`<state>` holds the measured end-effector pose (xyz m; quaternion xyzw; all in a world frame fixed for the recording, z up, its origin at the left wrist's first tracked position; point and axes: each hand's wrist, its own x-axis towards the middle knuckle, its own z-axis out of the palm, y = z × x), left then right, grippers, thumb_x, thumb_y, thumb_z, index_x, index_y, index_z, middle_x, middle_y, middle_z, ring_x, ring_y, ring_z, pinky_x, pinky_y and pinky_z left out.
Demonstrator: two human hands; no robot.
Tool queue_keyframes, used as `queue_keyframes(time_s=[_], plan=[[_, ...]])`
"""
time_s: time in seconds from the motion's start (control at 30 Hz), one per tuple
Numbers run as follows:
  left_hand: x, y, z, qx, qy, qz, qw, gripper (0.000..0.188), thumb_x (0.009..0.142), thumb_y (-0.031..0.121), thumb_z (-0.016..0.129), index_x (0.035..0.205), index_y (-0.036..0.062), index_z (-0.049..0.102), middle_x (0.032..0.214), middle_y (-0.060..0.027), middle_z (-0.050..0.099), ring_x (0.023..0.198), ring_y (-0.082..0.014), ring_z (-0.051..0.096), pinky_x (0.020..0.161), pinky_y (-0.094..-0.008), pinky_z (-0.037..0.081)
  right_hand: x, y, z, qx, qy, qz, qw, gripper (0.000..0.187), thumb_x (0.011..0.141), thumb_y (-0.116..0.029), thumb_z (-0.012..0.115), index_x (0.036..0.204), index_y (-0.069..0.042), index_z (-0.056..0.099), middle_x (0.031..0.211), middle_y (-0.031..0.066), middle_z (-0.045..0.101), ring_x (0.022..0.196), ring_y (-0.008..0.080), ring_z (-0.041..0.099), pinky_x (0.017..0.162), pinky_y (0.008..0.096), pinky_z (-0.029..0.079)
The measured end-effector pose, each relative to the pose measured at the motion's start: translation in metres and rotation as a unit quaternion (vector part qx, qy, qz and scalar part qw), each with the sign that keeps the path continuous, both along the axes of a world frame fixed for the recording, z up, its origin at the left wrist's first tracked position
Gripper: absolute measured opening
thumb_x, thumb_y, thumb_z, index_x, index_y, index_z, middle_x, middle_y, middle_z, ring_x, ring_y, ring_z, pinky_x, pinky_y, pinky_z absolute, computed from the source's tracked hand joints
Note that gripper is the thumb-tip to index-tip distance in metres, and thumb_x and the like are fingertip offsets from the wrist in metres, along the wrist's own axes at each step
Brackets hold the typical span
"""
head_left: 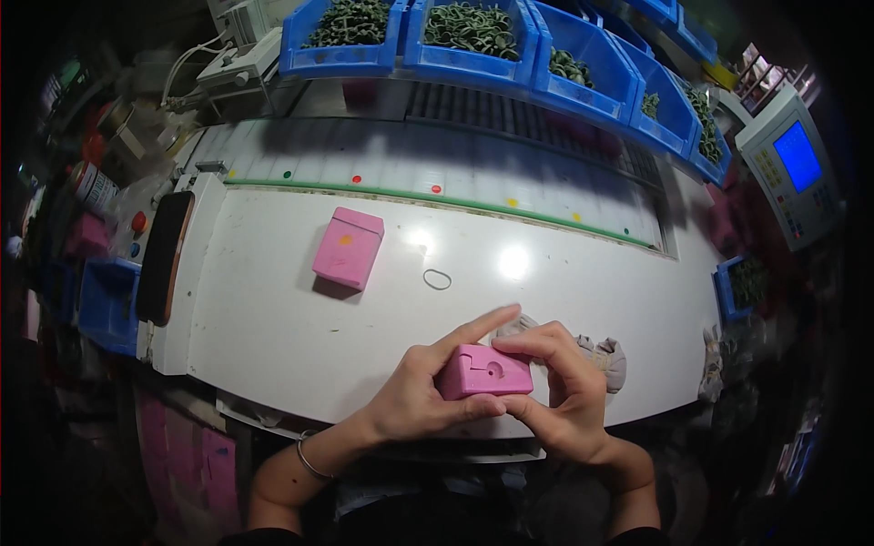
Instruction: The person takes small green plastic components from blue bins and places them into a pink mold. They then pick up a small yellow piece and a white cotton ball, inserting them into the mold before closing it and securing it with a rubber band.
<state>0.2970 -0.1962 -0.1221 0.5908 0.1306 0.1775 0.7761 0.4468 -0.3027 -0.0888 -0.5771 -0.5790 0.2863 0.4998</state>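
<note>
Both of my hands hold one small pink block [484,371] with a round hole and a slot in its top face, just above the white table's near edge. My left hand [428,391] grips its left end, index finger stretched out past it. My right hand [560,382] pinches its right end with thumb and fingers curled over. A second, larger pink block [348,247] lies on the white table [273,318] farther back to the left. A thin oval ring [437,279] lies on the table between them.
Blue bins [469,36] filled with dark green rings line the back. A control box with a blue screen [794,164] stands at the right. Grey cloth [608,357] lies under my right hand. A dark flat object [164,259] rests at the table's left edge.
</note>
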Motion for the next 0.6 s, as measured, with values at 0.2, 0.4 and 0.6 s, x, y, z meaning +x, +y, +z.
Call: queue_keyframes(time_s=[0.2, 0.4, 0.6], plan=[[-0.016, 0.003, -0.010, 0.042, -0.011, 0.044, 0.998, 0.067, 0.081, 0.038, 0.069, 0.132, 0.0022, 0.043, 0.121, -0.0131, 0.056, 0.109, -0.0154, 0.052, 0.094, -0.0305, 0.041, 0.001, 0.021, -0.003, -0.037, -0.015, 0.027, 0.999, 0.042, 0.073, -0.008, 0.073, 0.111, 0.000, 0.058, 0.094, 0.0101, 0.060, 0.086, 0.0191, 0.058, 0.077, 0.0281, 0.046], [-0.036, 0.005, -0.027, -0.113, 0.036, 0.160, 0.980, 0.052, 0.083, 0.028, 0.069, 0.119, -0.0051, 0.050, 0.103, -0.0106, 0.061, 0.092, -0.0122, 0.058, 0.082, -0.0273, 0.049, 0.015, 0.093, -0.014, -0.113, -0.136, 0.024, 0.984, 0.020, 0.080, -0.012, 0.066, 0.093, 0.002, 0.060, 0.084, 0.0143, 0.059, 0.075, 0.0236, 0.059, 0.069, 0.0320, 0.049], [-0.040, 0.009, -0.015, -0.074, 0.033, 0.177, 0.981, 0.052, 0.080, 0.017, 0.071, 0.122, -0.0049, 0.048, 0.100, -0.0095, 0.062, 0.086, -0.0115, 0.060, 0.079, -0.0264, 0.050, 0.003, 0.118, -0.045, -0.109, -0.309, 0.013, 0.945, 0.013, 0.077, -0.009, 0.063, 0.080, 0.000, 0.055, 0.081, 0.0159, 0.053, 0.081, 0.0317, 0.053, 0.071, 0.0367, 0.046]])
